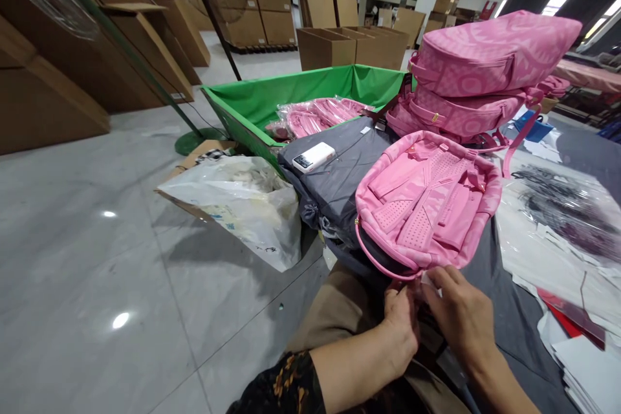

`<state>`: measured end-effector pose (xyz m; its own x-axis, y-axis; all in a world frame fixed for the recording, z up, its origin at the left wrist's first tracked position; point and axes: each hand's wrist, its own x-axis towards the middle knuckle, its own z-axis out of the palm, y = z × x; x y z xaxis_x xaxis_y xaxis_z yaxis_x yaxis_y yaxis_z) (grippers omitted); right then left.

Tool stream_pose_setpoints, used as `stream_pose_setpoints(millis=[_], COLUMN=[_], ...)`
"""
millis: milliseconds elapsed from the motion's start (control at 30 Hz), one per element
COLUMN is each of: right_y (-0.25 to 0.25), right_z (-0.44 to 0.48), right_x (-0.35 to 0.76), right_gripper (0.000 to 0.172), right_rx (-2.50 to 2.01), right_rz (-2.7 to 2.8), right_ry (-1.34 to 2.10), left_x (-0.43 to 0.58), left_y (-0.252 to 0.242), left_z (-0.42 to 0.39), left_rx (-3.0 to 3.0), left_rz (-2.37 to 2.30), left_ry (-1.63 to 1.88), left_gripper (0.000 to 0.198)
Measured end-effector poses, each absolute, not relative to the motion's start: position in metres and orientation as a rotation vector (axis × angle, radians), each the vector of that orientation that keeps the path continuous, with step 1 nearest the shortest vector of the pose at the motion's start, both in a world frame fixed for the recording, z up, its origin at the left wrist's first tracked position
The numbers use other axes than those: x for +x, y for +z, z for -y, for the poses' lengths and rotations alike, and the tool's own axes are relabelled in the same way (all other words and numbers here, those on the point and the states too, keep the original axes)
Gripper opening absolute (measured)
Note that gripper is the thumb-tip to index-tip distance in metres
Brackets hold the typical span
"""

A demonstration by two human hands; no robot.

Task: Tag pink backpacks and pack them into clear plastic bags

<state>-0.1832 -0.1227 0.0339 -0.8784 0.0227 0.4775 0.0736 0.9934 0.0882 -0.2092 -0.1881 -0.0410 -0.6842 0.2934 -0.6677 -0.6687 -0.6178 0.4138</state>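
Note:
A pink patterned backpack (431, 200) lies with its straps and padded back facing up, on the grey-covered table in front of me. A pink-edged dark gap shows along its lower left rim. My left hand (402, 322) is closed at the backpack's near edge, its fingertips mostly hidden. Beside it, my right hand (460, 307) pinches a small white piece (426, 279), perhaps paper or film, against the same edge. Both hands nearly meet there, above my lap.
More pink backpacks (475, 77) are stacked behind. A green bin (242, 100) holds plastic-wrapped pink items. A white power bank (314, 157) rests on the grey cover (339, 187). A white plastic bag (242, 207) stands left; papers (589, 362) lie right. Cardboard boxes (354, 45) fill the background.

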Motion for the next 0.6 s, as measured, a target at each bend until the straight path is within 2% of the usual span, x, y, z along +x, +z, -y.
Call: stream_pose_setpoints(millis=[200, 467, 600], right_y=[0.008, 0.001, -0.001], right_z=[0.138, 0.132, 0.132], right_x=[-0.168, -0.153, -0.153], right_gripper=[0.030, 0.028, 0.028], right_rx=[-0.121, -0.022, -0.036], right_rz=[2.606, 2.550, 2.542], right_ry=[-0.351, -0.205, -0.163], left_x=[-0.210, -0.207, -0.208], left_y=[-0.041, -0.037, -0.032], left_z=[0.196, 0.206, 0.206], left_rx=[-0.809, -0.644, -0.504], left_rz=[-0.810, -0.874, -0.945], left_ry=[2.251, 2.311, 2.359], left_gripper=[0.041, 0.032, 0.037])
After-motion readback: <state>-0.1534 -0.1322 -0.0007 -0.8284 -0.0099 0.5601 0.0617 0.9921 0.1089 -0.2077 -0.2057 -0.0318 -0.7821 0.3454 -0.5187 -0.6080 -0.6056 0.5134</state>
